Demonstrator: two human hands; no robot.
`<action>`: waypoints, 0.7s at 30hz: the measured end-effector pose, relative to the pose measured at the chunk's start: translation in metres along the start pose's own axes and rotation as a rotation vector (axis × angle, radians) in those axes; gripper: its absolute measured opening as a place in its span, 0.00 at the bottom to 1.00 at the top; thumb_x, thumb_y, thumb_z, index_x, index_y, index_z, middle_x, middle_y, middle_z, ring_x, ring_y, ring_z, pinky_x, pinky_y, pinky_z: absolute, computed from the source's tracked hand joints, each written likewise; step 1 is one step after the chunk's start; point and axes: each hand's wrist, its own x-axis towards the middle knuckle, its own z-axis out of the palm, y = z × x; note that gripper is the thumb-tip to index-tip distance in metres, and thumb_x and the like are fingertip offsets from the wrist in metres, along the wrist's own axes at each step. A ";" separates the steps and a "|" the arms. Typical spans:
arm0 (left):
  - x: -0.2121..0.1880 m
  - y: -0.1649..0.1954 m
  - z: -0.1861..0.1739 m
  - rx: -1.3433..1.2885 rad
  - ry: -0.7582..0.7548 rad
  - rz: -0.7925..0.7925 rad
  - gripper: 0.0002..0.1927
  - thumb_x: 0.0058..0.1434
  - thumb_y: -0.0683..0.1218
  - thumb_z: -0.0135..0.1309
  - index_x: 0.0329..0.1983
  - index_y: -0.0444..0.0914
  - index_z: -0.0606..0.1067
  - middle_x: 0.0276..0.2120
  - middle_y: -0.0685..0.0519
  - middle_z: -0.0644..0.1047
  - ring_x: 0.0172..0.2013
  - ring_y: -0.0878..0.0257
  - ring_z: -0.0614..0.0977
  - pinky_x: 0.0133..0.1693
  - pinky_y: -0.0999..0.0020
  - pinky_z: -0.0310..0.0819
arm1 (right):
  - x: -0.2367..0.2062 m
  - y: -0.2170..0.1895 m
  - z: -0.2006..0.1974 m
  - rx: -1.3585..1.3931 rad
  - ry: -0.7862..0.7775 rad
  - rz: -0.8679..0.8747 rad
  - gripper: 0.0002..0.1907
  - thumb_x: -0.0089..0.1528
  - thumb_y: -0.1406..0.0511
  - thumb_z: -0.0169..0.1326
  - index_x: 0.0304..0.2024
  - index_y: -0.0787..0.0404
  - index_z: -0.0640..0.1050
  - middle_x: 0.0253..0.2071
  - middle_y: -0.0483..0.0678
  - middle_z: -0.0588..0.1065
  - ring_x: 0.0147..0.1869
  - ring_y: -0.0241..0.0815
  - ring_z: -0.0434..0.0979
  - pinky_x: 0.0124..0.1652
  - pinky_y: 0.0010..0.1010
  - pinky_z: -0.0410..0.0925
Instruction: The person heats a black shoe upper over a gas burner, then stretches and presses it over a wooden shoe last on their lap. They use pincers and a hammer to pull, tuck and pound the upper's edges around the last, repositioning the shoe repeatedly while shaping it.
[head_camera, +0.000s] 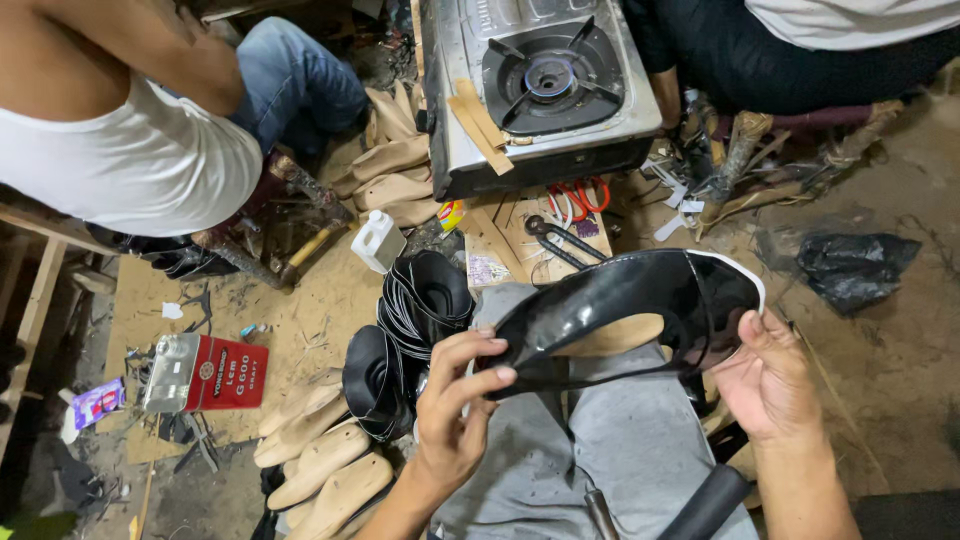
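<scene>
A glossy black shoe upper (620, 300) with a white-edged opening lies across my lap, stretched over a pale last. My left hand (455, 405) pinches its narrow end between thumb and fingers. My right hand (765, 375) grips the wide, open end from below. My knees in grey trousers (620, 440) are under the shoe.
A gas stove (545, 80) sits ahead on the floor, with pliers and red-handled scissors (580, 195) on a board before it. Stacked black uppers (420, 300), wooden lasts (320, 460), a red glue tin (205, 372) and a white bottle (378, 240) lie left. Two other people sit at top left and top right.
</scene>
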 end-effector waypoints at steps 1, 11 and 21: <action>-0.002 -0.002 0.001 -0.084 0.007 -0.102 0.20 0.60 0.32 0.55 0.54 0.39 0.76 0.57 0.44 0.75 0.58 0.49 0.78 0.56 0.55 0.80 | -0.001 -0.002 0.001 -0.004 0.057 0.026 0.17 0.65 0.65 0.56 0.56 0.62 0.79 0.58 0.50 0.77 0.63 0.47 0.76 0.64 0.48 0.64; -0.026 -0.033 -0.003 -0.312 0.213 -0.501 0.16 0.58 0.26 0.51 0.49 0.26 0.78 0.51 0.41 0.81 0.55 0.55 0.82 0.58 0.65 0.76 | -0.002 -0.008 0.010 0.066 0.077 0.050 0.14 0.73 0.61 0.52 0.56 0.63 0.73 0.57 0.50 0.77 0.64 0.44 0.75 0.68 0.43 0.62; -0.071 -0.063 -0.009 -0.969 0.302 -0.880 0.07 0.72 0.43 0.54 0.46 0.32 0.76 0.36 0.56 0.77 0.36 0.68 0.76 0.43 0.70 0.74 | -0.011 -0.045 0.094 -0.129 -0.234 -0.227 0.27 0.68 0.63 0.60 0.65 0.60 0.65 0.59 0.52 0.73 0.63 0.46 0.73 0.66 0.41 0.64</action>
